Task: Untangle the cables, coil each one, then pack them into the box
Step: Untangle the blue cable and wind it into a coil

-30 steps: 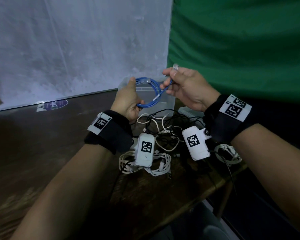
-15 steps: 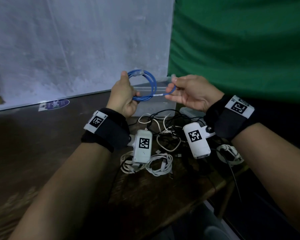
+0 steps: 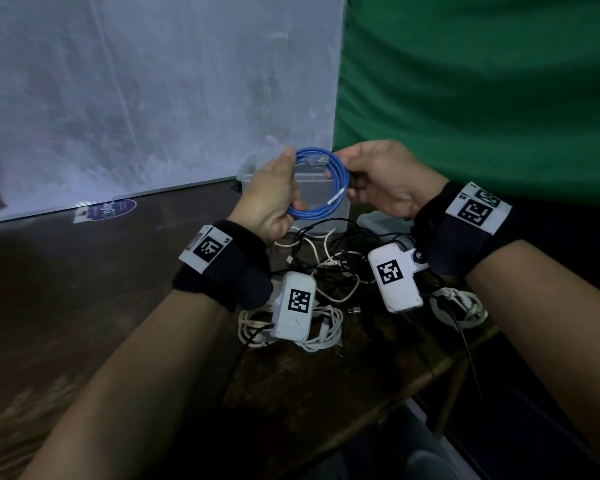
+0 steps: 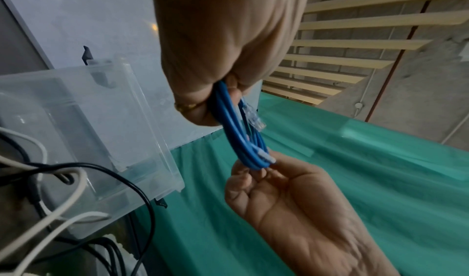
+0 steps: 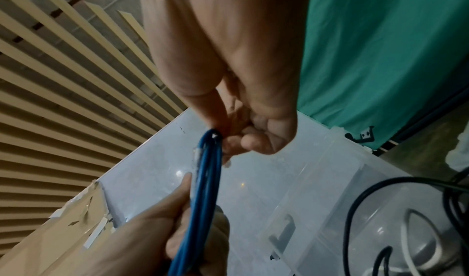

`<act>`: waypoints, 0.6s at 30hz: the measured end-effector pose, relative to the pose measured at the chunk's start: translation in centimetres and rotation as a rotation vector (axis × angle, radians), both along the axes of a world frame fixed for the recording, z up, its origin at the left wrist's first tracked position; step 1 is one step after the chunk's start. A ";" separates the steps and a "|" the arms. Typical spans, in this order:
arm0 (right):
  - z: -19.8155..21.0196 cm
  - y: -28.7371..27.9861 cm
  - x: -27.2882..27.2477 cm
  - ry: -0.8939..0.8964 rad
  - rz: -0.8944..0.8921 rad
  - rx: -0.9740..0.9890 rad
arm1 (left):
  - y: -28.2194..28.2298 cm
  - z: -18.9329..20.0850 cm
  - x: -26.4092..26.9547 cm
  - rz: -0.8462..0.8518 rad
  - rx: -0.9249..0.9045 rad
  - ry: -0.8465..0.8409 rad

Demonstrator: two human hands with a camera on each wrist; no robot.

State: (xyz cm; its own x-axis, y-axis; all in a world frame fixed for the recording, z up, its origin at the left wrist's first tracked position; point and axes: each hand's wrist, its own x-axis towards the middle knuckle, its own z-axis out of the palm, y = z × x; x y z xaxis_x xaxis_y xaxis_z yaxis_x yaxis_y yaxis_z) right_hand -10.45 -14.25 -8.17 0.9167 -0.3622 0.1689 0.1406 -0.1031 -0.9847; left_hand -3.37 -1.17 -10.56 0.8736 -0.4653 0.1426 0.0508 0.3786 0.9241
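The blue cable [image 3: 321,183], half a second ago still trailing, is now being pinched as a closed coil between left hand [image 3: 271,199] and right hand [image 3: 383,183]; packing into the box [image 3: 321,181] behind is being approached.

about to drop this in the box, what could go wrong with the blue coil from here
1. The blue cable is coiled but untied, held only by the left hand and right hand; releasing either may let it spring open.
2. Its clear plug hangs loose and could snag the tangled cables beneath.
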 end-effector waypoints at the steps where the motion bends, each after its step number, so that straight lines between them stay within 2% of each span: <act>1: 0.0 0.1 0.0 -0.009 0.009 0.002 | 0.0 0.0 -0.1 0.017 0.015 -0.010; 11: -0.7 0.8 0.7 -0.063 -0.108 -0.163 | 0.5 0.1 -0.1 0.086 0.135 -0.179; 15: -1.4 1.2 1.3 -0.075 -0.163 -0.256 | 0.4 -0.1 0.1 0.139 0.156 -0.177; 18: -1.8 1.4 1.6 -0.091 -0.183 -0.255 | 0.5 0.0 0.1 0.166 0.178 -0.139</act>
